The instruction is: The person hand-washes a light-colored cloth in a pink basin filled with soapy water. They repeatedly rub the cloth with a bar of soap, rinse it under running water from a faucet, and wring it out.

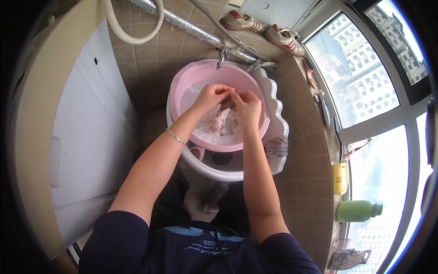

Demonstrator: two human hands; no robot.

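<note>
Above a pink plastic basin [181, 80] my two hands meet, fingertips pinched together. Between them hangs a wet, pale pinkish cloth [220, 120], its lower end in the sudsy water [208, 135]. My left hand [214, 96] grips the cloth's upper edge from the left, and my right hand [248, 104] holds it from the right. A darker, brownish part of the cloth shows just under the fingers. What kind of garment it is, I cannot tell. The basin rests in a white sink [219, 176] with a scalloped right edge, below a metal tap [222, 58].
A greyish crumpled cloth [277, 146] drapes over the sink's right rim. Along the window ledge are sneakers [284, 39], a brush [309, 73], a yellow container [339, 178] and a green bottle [356, 211]. A white appliance panel [92, 137] stands left. A pale hose [131, 39] hangs above.
</note>
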